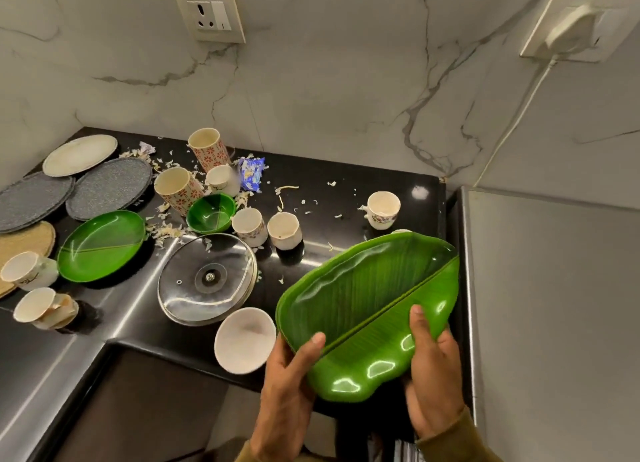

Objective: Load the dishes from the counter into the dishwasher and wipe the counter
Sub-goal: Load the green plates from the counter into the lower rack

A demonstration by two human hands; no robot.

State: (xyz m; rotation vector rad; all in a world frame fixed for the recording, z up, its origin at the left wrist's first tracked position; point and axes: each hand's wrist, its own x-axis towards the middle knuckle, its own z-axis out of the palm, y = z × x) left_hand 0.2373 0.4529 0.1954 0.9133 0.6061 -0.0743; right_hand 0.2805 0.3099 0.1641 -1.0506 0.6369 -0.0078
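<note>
We hold a green leaf-shaped tray tilted above the near right corner of the black tabletop, both hands on its near end. Our left hand grips the tray's near left edge, thumb laid on the upper face and fingers curled underneath; our right hand grips the near right edge the same way, thumb on top. Just left of the tray, at the tabletop's near edge, sits a white bowl, and beyond it a glass lid lies flat. A round green plate lies to the left, a small green bowl farther back, with white cups beside it and patterned tumblers behind. One white teacup stands apart at the far right. Grey plates lie at the far left, and pale scraps litter the tabletop among the dishes.
</note>
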